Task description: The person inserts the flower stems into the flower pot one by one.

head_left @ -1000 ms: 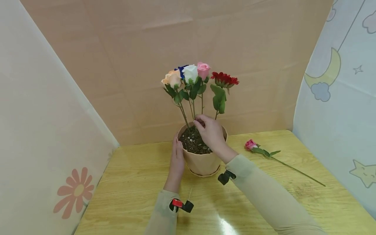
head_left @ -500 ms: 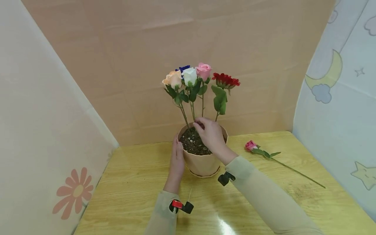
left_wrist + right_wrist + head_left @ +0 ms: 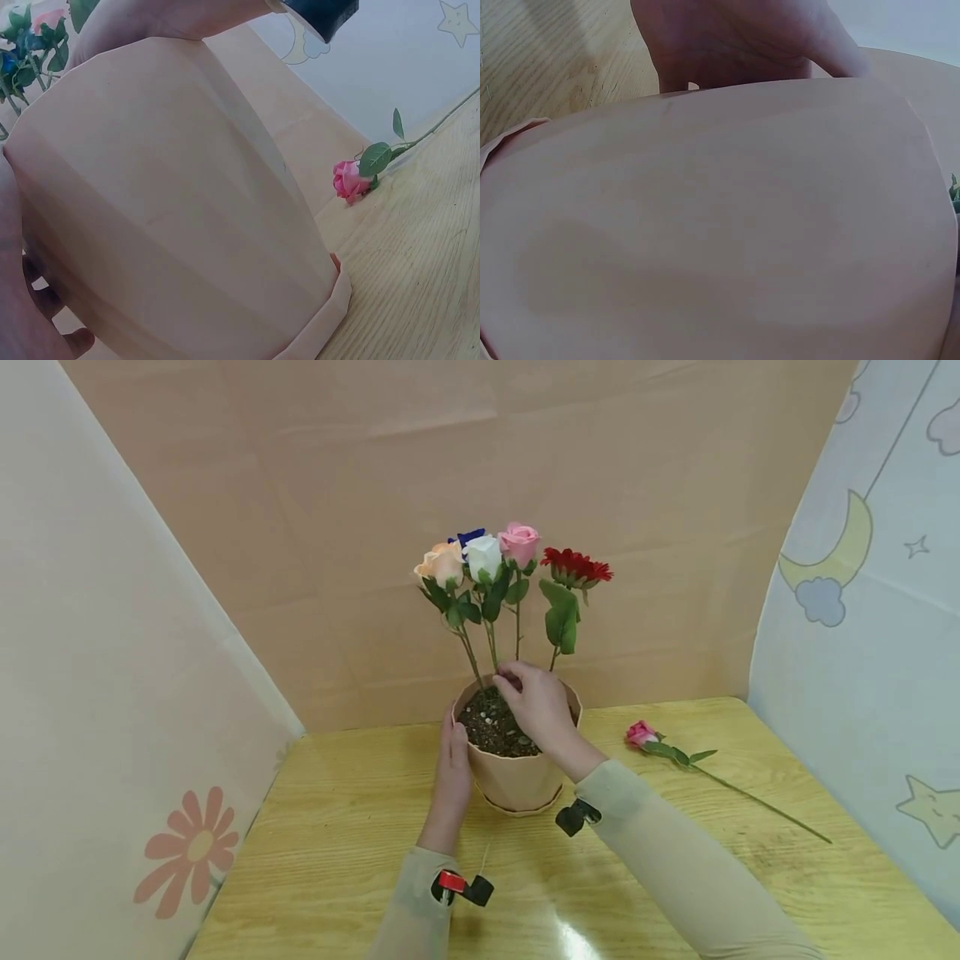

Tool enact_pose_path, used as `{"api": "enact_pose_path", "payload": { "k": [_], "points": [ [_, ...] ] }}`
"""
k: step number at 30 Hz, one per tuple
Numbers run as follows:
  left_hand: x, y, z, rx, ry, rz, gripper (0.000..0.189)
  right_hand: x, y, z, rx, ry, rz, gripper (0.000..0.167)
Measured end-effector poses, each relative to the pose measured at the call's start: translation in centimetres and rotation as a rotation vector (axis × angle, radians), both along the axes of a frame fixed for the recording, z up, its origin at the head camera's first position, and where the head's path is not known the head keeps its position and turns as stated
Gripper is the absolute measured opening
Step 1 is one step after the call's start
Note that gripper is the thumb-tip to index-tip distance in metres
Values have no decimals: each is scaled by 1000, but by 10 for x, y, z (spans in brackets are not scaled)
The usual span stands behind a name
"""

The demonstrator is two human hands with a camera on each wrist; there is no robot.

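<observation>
A peach-coloured flowerpot (image 3: 517, 783) with dark soil (image 3: 491, 728) stands on its saucer (image 3: 517, 811). My left hand (image 3: 452, 768) holds the pot's left side, thumb by the rim; in the left wrist view its fingers curve round the wall. Over the soil, my right hand (image 3: 542, 702) pinches a thin stem low down, apparently that of the white rose (image 3: 482, 558). Around it stand a peach rose (image 3: 441, 564), a blue flower (image 3: 468, 537), a pink rose (image 3: 519, 545) and a red daisy-like flower (image 3: 576, 568). My right hand hides part of the soil and some stem bases.
A deep-pink rose (image 3: 641, 733) with a long stem lies on the wooden table (image 3: 337, 827) right of the pot. A beige backdrop (image 3: 337, 568) rises close behind the pot. Printed cloth walls stand left and right.
The white rose's head has dropped slightly and shifted a little left, its stem now overlapping the blue flower's. My hands stay almost in place.
</observation>
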State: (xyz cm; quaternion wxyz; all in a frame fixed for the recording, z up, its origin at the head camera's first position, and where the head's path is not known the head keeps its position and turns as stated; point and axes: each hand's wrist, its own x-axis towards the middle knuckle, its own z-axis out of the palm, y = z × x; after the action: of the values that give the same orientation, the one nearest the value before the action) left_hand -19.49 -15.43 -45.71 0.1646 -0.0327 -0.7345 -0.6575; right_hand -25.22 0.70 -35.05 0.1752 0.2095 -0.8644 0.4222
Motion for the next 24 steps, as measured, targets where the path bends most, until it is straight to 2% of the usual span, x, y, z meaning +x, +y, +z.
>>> {"api": "enact_pose_path", "payload": {
  "k": [10, 17, 24],
  "points": [
    [4, 1, 3, -17, -4, 28, 62, 2, 0, 2, -36, -46, 2, 22],
    [2, 1, 1, -5, 7, 8, 61, 3, 2, 1, -51, -51, 3, 25],
    [2, 1, 2, -10, -6, 19, 63, 1, 3, 0, -85, -53, 12, 27]
  ]
}}
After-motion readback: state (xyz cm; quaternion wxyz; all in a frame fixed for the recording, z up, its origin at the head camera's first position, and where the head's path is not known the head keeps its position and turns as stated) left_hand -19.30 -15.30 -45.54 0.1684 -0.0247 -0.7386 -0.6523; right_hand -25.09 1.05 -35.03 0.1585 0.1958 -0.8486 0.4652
